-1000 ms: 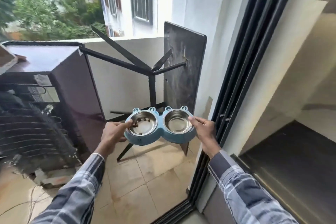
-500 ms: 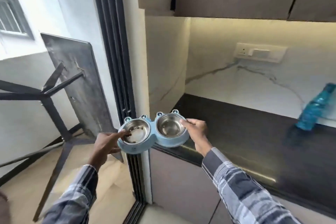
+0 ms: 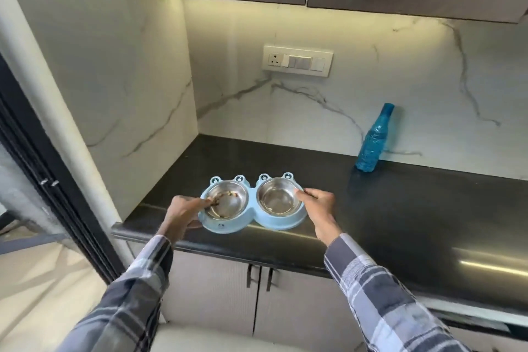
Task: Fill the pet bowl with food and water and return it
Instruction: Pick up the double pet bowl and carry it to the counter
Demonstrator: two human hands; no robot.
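Observation:
A light blue double pet bowl [image 3: 228, 226] with two steel cups is at the front edge of the black counter [image 3: 400, 208]. The left cup [image 3: 228, 203] has a few brown food bits; the right cup [image 3: 278, 198] looks bare. My left hand [image 3: 181, 213] grips the bowl's left end, thumb over the rim. My right hand [image 3: 318, 206] grips its right end the same way. Whether the bowl rests on the counter or hangs just above it I cannot tell.
A blue water bottle [image 3: 373, 141] stands against the marble backsplash at the back right. A switch plate [image 3: 297, 60] is on the wall, cabinets above and cupboard doors [image 3: 257, 294] below. The black sliding-door frame [image 3: 43, 180] is at the left.
I have turned from the balcony to the kitchen counter, carrying the bowl in both hands. The bowl is now over the counter's front edge instead of in the doorway.

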